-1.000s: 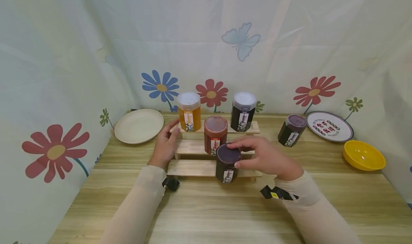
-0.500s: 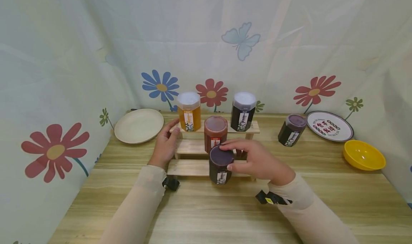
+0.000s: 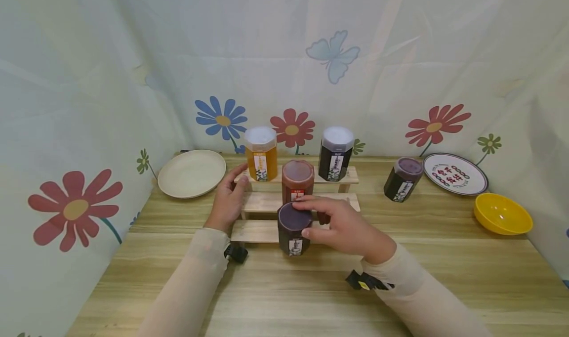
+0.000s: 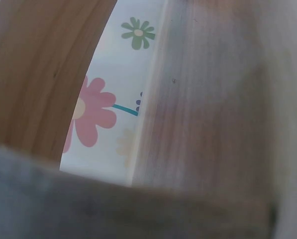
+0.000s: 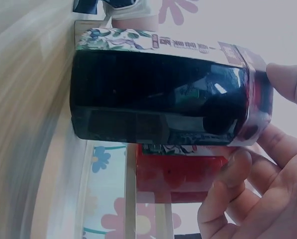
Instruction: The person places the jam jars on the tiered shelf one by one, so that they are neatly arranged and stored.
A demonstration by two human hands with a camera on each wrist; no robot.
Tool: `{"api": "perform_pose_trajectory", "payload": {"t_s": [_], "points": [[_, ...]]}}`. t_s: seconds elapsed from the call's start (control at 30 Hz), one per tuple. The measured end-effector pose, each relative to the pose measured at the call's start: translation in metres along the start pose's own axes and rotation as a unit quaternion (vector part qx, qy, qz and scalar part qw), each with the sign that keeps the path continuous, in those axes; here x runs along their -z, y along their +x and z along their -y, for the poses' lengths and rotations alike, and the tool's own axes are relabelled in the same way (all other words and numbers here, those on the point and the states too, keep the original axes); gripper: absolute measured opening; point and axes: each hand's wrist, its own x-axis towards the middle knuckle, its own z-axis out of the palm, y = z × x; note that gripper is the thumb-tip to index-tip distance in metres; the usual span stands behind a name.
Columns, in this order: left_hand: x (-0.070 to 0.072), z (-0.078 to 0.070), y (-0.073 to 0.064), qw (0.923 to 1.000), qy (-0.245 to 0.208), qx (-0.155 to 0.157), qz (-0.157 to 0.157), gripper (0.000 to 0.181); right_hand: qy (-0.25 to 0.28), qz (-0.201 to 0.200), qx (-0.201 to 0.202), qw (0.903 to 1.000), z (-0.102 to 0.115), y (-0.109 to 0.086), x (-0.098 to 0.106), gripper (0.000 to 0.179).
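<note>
My right hand [image 3: 344, 228] grips a dark hexagonal jar [image 3: 294, 223] by its purple lid, fingers on top and thumb at the near side. This jar is upright at the lowest step of a three-tier wooden stand [image 3: 255, 232]; whether its base touches the board I cannot tell. In the right wrist view, thumb and fingers hold the lid end of the jar [image 5: 158, 99]. My left hand [image 3: 227, 198] holds the left end of the stand's top step. A red-brown jar [image 3: 298, 179] stands on the middle step. An amber jar [image 3: 262, 166] and a black jar [image 3: 333, 164] occupy the top.
Right of the stand, another dark jar [image 3: 402, 181] is on the wooden table [image 3: 284, 297]. Beyond it lie a printed plate [image 3: 455, 174] and a yellow bowl [image 3: 502, 216]. A cream plate [image 3: 191, 174] lies at back left, and a flowered curtain [image 3: 266, 55] closes off the back.
My right hand has moved left with the dark jar, along the lowest step, bringing it in front of the red-brown jar. My left hand has stayed at the stand.
</note>
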Motion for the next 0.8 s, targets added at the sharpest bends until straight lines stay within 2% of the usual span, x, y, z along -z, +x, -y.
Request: {"api": "perform_pose_trajectory", "payload": {"t_s": [0.3,0.53,0.8], "points": [[-0.001,-0.001,-0.001,0.9999,-0.004,0.008,-0.005,0.045,-0.030,-0.010,-0.008,0.9995,0.004,0.003,-0.011,0.054],[-0.001,-0.003,-0.001,0.9998,-0.003,0.020,-0.005,0.046,-0.030,-0.007,-0.030,0.9991,0.010,0.009,-0.020,0.056],[-0.001,-0.003,-0.001,0.9996,-0.012,0.027,-0.005,0.045,-0.049,-0.003,-0.020,0.9986,0.008,0.018,-0.028,0.056]]}}
